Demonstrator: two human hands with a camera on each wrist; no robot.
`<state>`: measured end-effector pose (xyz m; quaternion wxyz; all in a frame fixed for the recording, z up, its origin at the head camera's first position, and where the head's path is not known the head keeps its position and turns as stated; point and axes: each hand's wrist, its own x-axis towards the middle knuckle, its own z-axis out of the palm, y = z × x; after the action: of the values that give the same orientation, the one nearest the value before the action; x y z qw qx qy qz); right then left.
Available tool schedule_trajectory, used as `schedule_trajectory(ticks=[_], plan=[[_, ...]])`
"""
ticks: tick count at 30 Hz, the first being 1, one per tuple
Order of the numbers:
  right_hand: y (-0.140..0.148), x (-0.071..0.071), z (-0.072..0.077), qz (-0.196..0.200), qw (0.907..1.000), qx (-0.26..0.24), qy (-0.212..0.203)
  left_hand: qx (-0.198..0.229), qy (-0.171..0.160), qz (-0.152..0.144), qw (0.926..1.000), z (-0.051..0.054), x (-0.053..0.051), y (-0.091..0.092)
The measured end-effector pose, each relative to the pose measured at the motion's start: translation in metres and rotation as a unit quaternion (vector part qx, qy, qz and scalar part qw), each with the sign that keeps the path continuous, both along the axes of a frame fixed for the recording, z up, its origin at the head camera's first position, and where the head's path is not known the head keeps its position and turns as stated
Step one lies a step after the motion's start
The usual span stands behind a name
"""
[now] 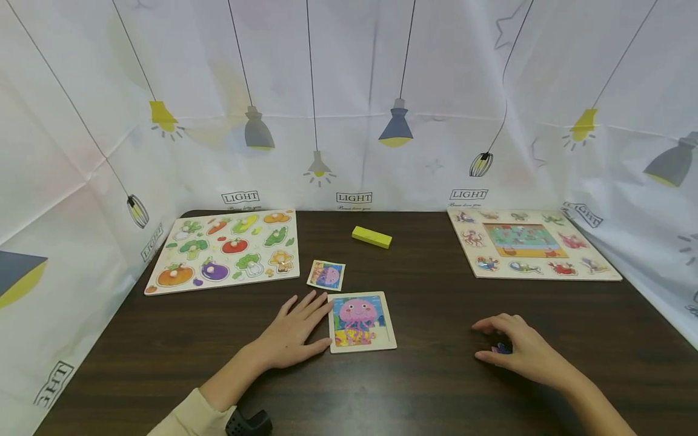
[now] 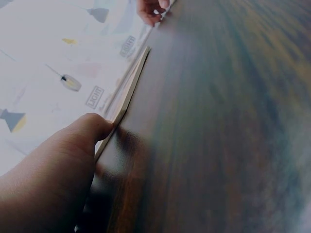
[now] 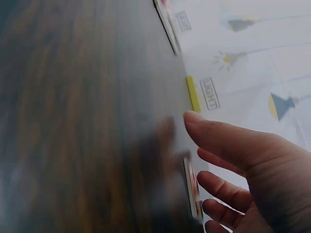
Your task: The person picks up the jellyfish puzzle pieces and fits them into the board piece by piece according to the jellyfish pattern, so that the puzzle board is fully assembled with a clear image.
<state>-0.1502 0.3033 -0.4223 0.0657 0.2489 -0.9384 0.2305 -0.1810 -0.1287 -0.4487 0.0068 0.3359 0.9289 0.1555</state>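
Observation:
A square wooden jigsaw of a pink jellyfish (image 1: pixel 357 315) lies flat at mid-table, with a gap of bare board at its lower right. My left hand (image 1: pixel 291 333) is spread palm down beside it, the thumb and fingertips at its left edge; in the left wrist view the thumb touches the jigsaw's rim (image 2: pixel 127 94). Well to the right, my right hand (image 1: pixel 526 351) arches low over the table with thumb and fingers apart. A small dark purple-blue piece (image 1: pixel 501 348) shows partly beneath it. The right wrist view shows nothing gripped between thumb and fingers (image 3: pixel 226 191).
A small jellyfish picture card (image 1: pixel 326 275) lies behind the jigsaw. Farther back is a yellow block (image 1: pixel 372 237). A vegetable peg board (image 1: pixel 253 247) lies at the back left and a sea-animal board (image 1: pixel 469 251) at the back right. A lamp-print curtain (image 1: pixel 349 79) encloses the table.

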Motion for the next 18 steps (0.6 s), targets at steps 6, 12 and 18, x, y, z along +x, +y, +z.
schedule_trajectory(ticks=[6,12,18], plan=[[0.012,0.006,0.001,0.019,0.9997,0.005,0.012,-0.002,0.004,0.0,1.0,0.001,-0.001,0.0],[0.022,0.01,0.002,0.009,0.9998,0.015,-0.012,0.004,0.011,-0.004,0.9999,0.002,-0.001,0.001],[0.026,0.013,-0.001,0.028,0.9996,0.001,0.0,-0.003,0.006,0.0,1.0,0.0,-0.001,0.0]])
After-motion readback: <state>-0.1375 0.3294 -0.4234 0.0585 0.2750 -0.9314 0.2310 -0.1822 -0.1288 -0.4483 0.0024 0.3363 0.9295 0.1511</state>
